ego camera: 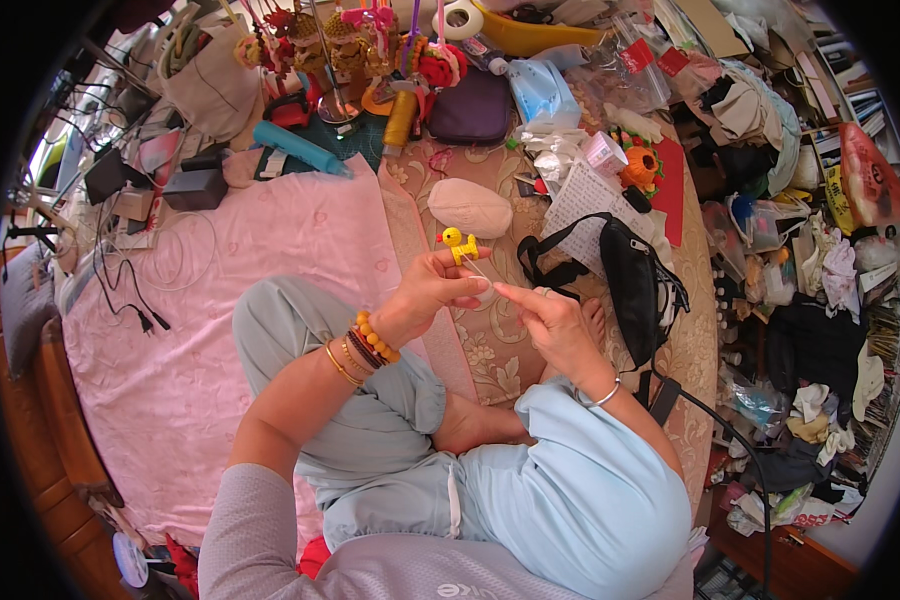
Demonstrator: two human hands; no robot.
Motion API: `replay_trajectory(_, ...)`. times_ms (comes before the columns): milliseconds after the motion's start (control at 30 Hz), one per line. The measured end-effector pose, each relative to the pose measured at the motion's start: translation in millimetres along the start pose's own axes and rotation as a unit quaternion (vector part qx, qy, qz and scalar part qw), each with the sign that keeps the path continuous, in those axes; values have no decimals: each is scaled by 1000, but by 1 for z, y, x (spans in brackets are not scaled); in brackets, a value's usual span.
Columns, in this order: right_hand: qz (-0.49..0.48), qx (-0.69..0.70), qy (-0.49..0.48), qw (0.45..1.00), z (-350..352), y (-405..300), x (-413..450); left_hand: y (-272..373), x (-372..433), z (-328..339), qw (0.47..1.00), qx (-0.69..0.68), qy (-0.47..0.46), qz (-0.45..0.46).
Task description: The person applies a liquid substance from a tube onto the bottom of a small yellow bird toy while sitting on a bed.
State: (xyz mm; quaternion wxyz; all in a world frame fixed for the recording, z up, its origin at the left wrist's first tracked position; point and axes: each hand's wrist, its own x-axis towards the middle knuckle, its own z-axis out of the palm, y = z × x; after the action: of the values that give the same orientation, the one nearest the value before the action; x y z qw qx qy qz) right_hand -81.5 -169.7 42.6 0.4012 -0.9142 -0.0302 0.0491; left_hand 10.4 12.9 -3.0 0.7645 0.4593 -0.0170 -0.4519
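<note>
My left hand (433,289) pinches a small white piece of yarn work (483,288) between thumb and fingers. On its raised index finger sits a yellow crocheted duck (459,246) with a red beak, and a pale strand of yarn (475,265) runs from there down to the pinched piece. My right hand (559,330) has its index fingertip at the white piece, the other fingers curled; whether a hook is in it cannot be made out. Just beyond both hands a cream ball of yarn (470,208) lies on the patterned cover.
A black waist bag (634,289) lies right of my right hand, near handwritten paper (589,206). Further back are a purple case (470,109), a gold thread spool (400,122) and hanging crocheted ornaments (345,37). Loose cables (124,281) spread over the pink sheet (270,232) at left.
</note>
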Motion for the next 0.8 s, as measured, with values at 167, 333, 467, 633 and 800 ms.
replay_trajectory(167,-19,-55,27,998,2,-1,0,-1,1,2,1000,12,4,10)
replay_trajectory(333,-29,-137,44,989,3,-9,0,-6,2,2,1000,2,6,30)
replay_trajectory(467,-59,-118,84,988,9,-4,1,-8,1,3,999,-12,29,17)
replay_trajectory(633,-74,41,123,989,20,6,4,-8,2,8,996,-84,35,-4)
replay_trajectory(800,188,518,63,832,32,0,5,-3,-3,20,986,99,49,126)
